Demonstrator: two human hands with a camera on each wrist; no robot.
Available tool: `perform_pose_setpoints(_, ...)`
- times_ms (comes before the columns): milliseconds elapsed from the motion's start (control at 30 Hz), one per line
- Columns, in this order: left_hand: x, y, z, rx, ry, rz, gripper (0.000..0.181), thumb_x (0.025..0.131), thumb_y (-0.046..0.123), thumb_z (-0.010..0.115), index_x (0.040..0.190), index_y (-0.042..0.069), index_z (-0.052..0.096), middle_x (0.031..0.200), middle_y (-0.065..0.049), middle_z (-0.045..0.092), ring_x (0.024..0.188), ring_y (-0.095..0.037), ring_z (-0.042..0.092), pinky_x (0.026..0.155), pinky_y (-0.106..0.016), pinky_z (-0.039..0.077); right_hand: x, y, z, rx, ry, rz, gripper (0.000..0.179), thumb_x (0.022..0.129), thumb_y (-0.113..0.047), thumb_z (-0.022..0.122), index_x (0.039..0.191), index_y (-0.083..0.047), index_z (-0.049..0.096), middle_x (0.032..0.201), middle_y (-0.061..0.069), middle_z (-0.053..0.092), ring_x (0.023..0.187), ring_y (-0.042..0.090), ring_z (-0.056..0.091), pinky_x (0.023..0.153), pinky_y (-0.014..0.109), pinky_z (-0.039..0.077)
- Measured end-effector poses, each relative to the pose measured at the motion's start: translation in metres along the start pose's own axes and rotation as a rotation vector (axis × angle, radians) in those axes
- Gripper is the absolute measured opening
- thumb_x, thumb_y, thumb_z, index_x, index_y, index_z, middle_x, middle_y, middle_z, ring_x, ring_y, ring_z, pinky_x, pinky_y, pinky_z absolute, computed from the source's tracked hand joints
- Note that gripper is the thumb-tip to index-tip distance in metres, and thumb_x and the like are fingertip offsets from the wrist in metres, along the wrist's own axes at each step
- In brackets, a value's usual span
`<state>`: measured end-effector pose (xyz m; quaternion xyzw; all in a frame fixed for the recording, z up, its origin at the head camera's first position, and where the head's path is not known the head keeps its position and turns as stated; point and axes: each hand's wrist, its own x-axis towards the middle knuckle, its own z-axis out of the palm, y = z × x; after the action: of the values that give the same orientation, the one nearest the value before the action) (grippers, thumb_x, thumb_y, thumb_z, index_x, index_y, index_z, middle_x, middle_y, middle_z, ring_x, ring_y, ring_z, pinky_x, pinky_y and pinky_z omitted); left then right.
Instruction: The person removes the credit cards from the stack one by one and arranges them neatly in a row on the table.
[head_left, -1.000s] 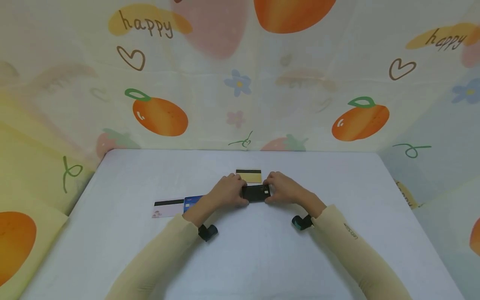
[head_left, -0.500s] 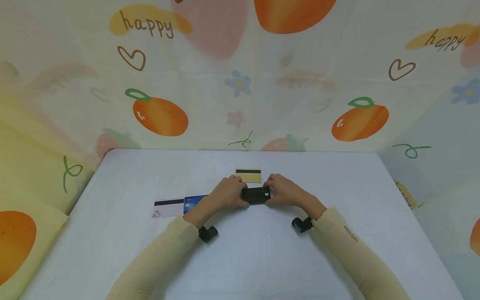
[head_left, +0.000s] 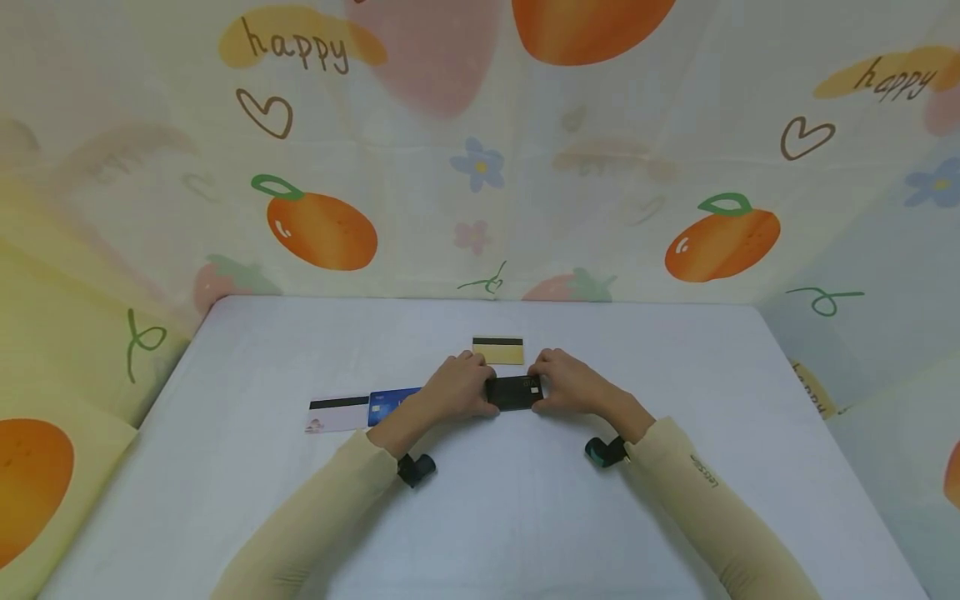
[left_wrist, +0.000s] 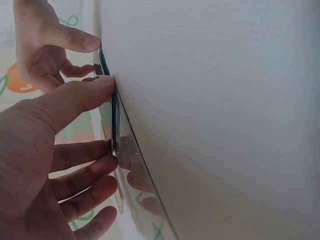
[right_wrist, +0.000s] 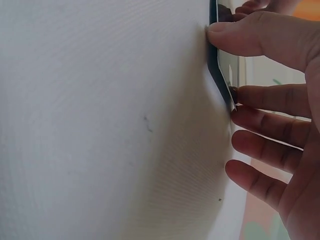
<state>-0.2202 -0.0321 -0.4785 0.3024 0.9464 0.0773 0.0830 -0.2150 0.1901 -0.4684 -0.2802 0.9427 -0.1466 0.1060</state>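
Note:
In the head view a black bank card (head_left: 513,393) lies flat near the middle of the white table, chip toward its right end. My left hand (head_left: 456,387) pinches its left end between thumb and fingers. At the opposite end my right hand (head_left: 572,385) pinches it the same way. Seen low from the left wrist, the card (left_wrist: 114,122) is a thin dark line with a thumb on its near edge and fingertips on the far one. In the right wrist view my thumb (right_wrist: 235,35) presses the card's near edge, while the lower fingers are spread apart.
Just behind the black card lies a gold card (head_left: 502,355) with a dark stripe. Left of my left hand, a blue card (head_left: 386,406), partly hidden by the forearm, adjoins a pale card (head_left: 337,418) with a dark stripe. A patterned cloth (head_left: 420,208) hangs behind the table.
The black card has shifted slightly toward me, both hands moving along with it, widening the gap to the gold card. A little more of the blue card shows beside my left wrist.

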Motion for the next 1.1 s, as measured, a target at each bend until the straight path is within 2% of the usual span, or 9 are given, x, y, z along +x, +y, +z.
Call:
perform_pose_setpoints(300, 0.0, 0.006, -0.001, 0.024, -0.009, -0.004, 0.051, 0.074, 0.045, 0.082, 0.111, 0.011, 0.074, 0.101, -0.004, 0.064, 0.092, -0.019, 0.05, 0.08, -0.035, 0.046, -0.001, 0.0, 0.002, -0.001, -0.007, 0.018, 0.049, 0.075, -0.028, 0.083, 0.115, -0.003, 0.069, 0.105, 0.006, 0.059, 0.098, 0.021, 0.054, 0.088, 0.037, 0.048)
perform_pose_setpoints(600, -0.005, 0.003, 0.003, -0.008, 0.015, -0.017, 0.052, 0.072, 0.044, 0.084, 0.111, 0.011, 0.074, 0.102, -0.004, 0.064, 0.092, -0.019, 0.051, 0.078, -0.035, 0.046, -0.002, -0.004, 0.004, 0.008, -0.009, 0.021, 0.051, 0.073, -0.029, 0.085, 0.115, -0.004, 0.07, 0.102, 0.005, 0.059, 0.096, 0.02, 0.053, 0.087, 0.036, 0.047)
perform_pose_setpoints(867, -0.007, 0.004, 0.003, -0.021, 0.008, -0.013, 0.053, 0.071, 0.043, 0.085, 0.111, 0.01, 0.073, 0.104, -0.004, 0.064, 0.095, -0.02, 0.052, 0.081, -0.035, 0.047, -0.004, -0.005, 0.007, -0.008, -0.018, 0.04, 0.05, 0.073, -0.031, 0.085, 0.114, -0.006, 0.071, 0.095, 0.002, 0.059, 0.089, 0.016, 0.05, 0.079, 0.031, 0.046)
perform_pose_setpoints(1100, -0.009, 0.004, -0.001, -0.03, -0.021, -0.006, 0.053, 0.071, 0.042, 0.085, 0.11, 0.009, 0.072, 0.103, -0.005, 0.063, 0.097, -0.021, 0.052, 0.086, -0.038, 0.047, -0.005, -0.004, 0.008, 0.02, -0.024, 0.035, 0.051, 0.073, -0.033, 0.085, 0.114, -0.007, 0.071, 0.095, 0.0, 0.059, 0.088, 0.014, 0.05, 0.079, 0.03, 0.045)
